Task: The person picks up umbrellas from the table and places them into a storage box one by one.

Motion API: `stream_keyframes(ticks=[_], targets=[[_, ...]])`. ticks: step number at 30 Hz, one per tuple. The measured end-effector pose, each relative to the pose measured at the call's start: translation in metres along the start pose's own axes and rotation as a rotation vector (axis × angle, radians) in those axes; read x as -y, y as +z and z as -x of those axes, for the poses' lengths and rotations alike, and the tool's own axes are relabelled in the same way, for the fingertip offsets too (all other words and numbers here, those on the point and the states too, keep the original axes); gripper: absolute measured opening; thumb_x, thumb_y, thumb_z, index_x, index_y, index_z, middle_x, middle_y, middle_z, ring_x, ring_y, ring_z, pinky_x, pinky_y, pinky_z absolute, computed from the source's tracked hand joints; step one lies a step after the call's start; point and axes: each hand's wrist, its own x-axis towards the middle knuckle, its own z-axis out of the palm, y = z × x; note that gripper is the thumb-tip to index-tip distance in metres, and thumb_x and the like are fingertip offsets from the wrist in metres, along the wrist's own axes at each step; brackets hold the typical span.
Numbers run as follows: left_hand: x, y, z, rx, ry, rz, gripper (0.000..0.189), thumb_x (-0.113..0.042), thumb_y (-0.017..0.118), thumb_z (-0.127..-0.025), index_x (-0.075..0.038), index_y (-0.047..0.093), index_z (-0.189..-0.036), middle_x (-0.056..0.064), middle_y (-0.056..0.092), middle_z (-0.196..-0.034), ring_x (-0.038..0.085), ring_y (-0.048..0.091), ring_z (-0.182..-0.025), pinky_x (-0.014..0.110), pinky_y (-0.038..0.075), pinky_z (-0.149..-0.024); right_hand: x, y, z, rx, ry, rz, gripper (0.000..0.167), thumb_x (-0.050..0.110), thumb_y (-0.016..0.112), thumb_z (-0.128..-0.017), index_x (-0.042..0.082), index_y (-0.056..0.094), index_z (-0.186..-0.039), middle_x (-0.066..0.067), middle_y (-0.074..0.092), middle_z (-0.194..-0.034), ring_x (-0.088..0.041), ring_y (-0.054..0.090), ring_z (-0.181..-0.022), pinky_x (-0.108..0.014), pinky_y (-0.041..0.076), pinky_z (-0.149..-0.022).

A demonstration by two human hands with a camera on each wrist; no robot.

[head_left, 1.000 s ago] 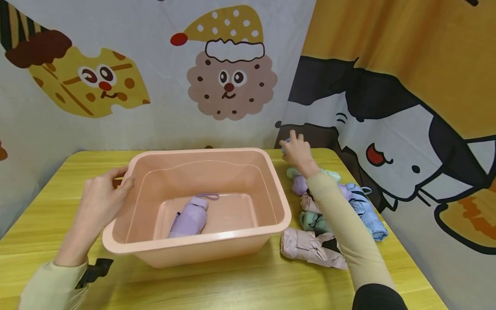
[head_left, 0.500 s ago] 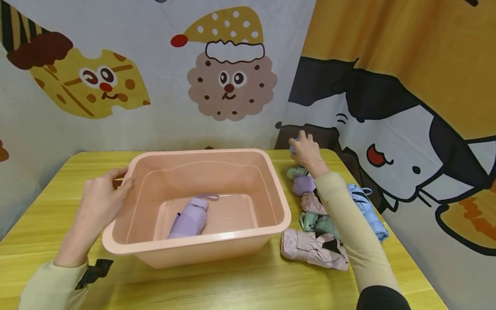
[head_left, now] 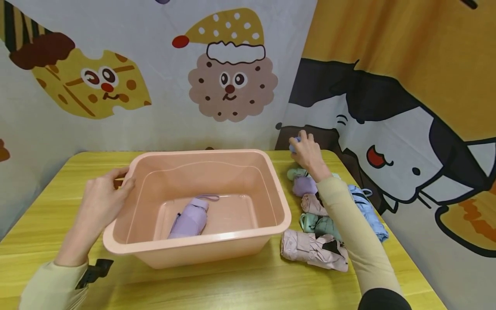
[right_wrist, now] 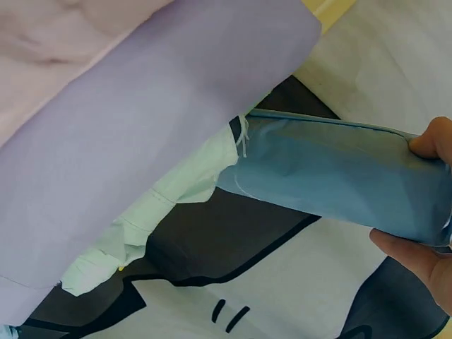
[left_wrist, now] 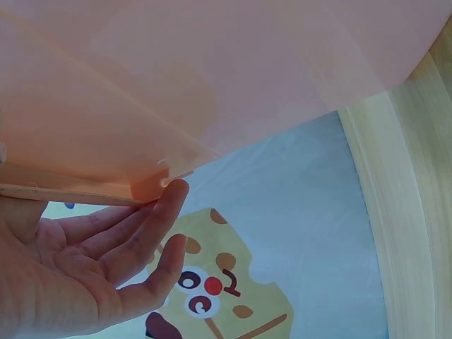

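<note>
Our R hand [head_left: 308,155] is nr the worktop's [head_left: 201,286] back R corner, thumb & fingers pinching one end of the blue umbrella [right_wrist: 332,176]. R wrist view: thumb on one long side, finger on the other; body runs out from the grip, far end by pale green cloth [right_wrist: 141,222]. Can't tell if those two touch, or if the umbrella's off the worktop. Head view gives us only a bit of blue past the fingers.

Our L hand [head_left: 101,196] grips the tub [head_left: 201,247] by its L rim, toward the back L corner, fingers on the outside under the lip. In the tub, approx mid-floor, a lilac umbrella [head_left: 190,219] lies at a slant, wrist loop toward the back edge.

Between tub & worktop's R edge, front to back: pale pink umbrella [head_left: 306,249], dk green umbrella [head_left: 324,226], pink roll [head_left: 313,204], lilac bundle [head_left: 304,186]. Striped lt-blue umbrella [head_left: 368,215] is along the R edge, partly behind our R sleeve [head_left: 356,232].
</note>
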Motion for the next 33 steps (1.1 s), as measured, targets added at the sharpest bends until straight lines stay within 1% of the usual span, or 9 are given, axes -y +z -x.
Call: stream_keyframes(ticks=[5, 10, 14, 18, 22, 27, 33], targets=[[0.000, 0.000, -0.001, 0.000, 0.003, 0.010, 0.049, -0.025, 0.049, -0.097, 0.012, 0.051, -0.129, 0.038, 0.061, -0.109, 0.049, 0.063, -0.095, 0.049, 0.056, -0.066, 0.004, -0.008, 0.002, -0.130, -0.056, 0.008, 0.031, 0.010, 0.066, -0.084, 0.008, 0.056, -0.113, -0.026, 0.045, -0.122, -0.046, 0.051, -0.098, -0.053, 0.054, -0.059], [0.001, -0.001, -0.001, -0.007, 0.012, 0.008, 0.048, -0.025, 0.049, -0.097, 0.011, 0.052, -0.128, 0.037, 0.062, -0.107, 0.048, 0.064, -0.093, 0.044, 0.056, -0.062, 0.011, -0.021, 0.002, -0.251, -0.117, 0.035, 0.035, 0.011, 0.073, -0.080, 0.009, 0.056, -0.111, -0.025, 0.046, -0.121, -0.046, 0.053, -0.100, -0.052, 0.055, -0.058], [0.001, -0.001, -0.001, -0.006, 0.011, 0.006, 0.048, -0.025, 0.049, -0.097, 0.011, 0.052, -0.128, 0.037, 0.063, -0.108, 0.048, 0.064, -0.093, 0.043, 0.056, -0.062, 0.019, -0.033, 0.003, -0.353, -0.188, 0.037, 0.035, 0.009, 0.073, -0.077, 0.008, 0.057, -0.108, -0.025, 0.049, -0.120, -0.045, 0.054, -0.097, -0.051, 0.055, -0.056], [0.001, 0.000, -0.002, 0.001, 0.004, 0.006, 0.049, -0.026, 0.049, -0.097, 0.010, 0.052, -0.129, 0.037, 0.062, -0.109, 0.048, 0.064, -0.094, 0.046, 0.056, -0.064, 0.031, -0.049, 0.003, -0.453, -0.265, 0.048, 0.034, 0.008, 0.072, -0.076, 0.008, 0.059, -0.108, -0.026, 0.051, -0.117, -0.045, 0.056, -0.093, -0.049, 0.055, -0.053], [0.000, -0.001, -0.001, 0.001, 0.002, 0.005, 0.049, -0.026, 0.048, -0.097, 0.010, 0.052, -0.129, 0.037, 0.062, -0.109, 0.048, 0.063, -0.094, 0.048, 0.056, -0.065, 0.047, -0.068, 0.005, -0.513, -0.324, 0.060, 0.034, 0.009, 0.073, -0.076, 0.008, 0.062, -0.109, -0.026, 0.052, -0.118, -0.044, 0.056, -0.095, -0.048, 0.057, -0.057], [0.000, -0.001, 0.000, 0.004, -0.002, 0.004, 0.049, -0.026, 0.048, -0.097, 0.010, 0.052, -0.129, 0.037, 0.062, -0.110, 0.048, 0.063, -0.095, 0.050, 0.056, -0.067, 0.069, -0.091, 0.009, -0.561, -0.392, 0.076, 0.033, 0.010, 0.072, -0.078, 0.008, 0.064, -0.110, -0.026, 0.053, -0.118, -0.043, 0.056, -0.098, -0.049, 0.058, -0.063], [-0.001, 0.000, 0.000, 0.003, -0.007, 0.006, 0.049, -0.027, 0.048, -0.097, 0.010, 0.051, -0.130, 0.037, 0.062, -0.110, 0.048, 0.063, -0.095, 0.048, 0.056, -0.066, 0.092, -0.115, 0.013, -0.625, -0.496, 0.049, 0.029, 0.008, 0.068, -0.079, 0.009, 0.065, -0.108, -0.025, 0.053, -0.116, -0.042, 0.056, -0.099, -0.051, 0.058, -0.065]])
